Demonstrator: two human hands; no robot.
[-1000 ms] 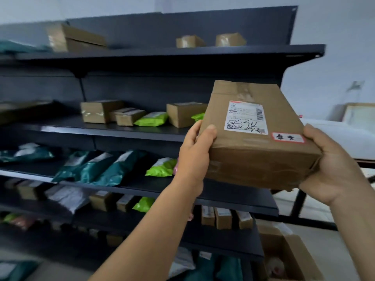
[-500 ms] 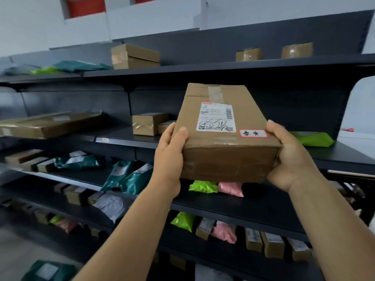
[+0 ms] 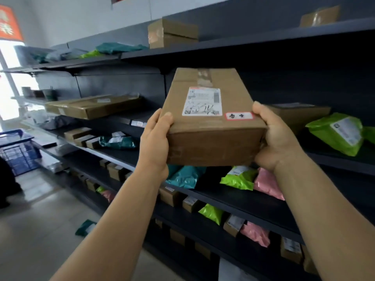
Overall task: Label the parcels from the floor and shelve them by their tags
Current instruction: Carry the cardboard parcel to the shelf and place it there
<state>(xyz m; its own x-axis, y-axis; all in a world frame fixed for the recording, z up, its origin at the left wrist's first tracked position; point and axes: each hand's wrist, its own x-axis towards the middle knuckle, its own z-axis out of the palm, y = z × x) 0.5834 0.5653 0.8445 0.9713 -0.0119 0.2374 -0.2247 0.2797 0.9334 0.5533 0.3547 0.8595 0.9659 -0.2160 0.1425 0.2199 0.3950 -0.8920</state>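
Observation:
I hold a brown cardboard parcel [image 3: 211, 142] in front of the dark shelving, at the height of the second shelf from the top. My left hand [image 3: 155, 145] grips its left side and my right hand [image 3: 278, 136] grips its right side. On top of the parcel sit a white shipping label [image 3: 202, 101] with handwriting and a small red-edged tag [image 3: 239, 116] near my right thumb. The parcel hides part of the shelf behind it.
The dark shelf unit [image 3: 263, 201] runs from far left to right, holding cardboard boxes and green, teal and pink mail bags. A long flat box [image 3: 91, 107] lies to the left. A teal bag [image 3: 85, 228] lies on the tiled floor. A blue basket [image 3: 18, 153] stands far left.
The view has swung left along the shelving and the parcel has stayed in both hands. More of the left shelves, the floor and the blue basket have come into sight.

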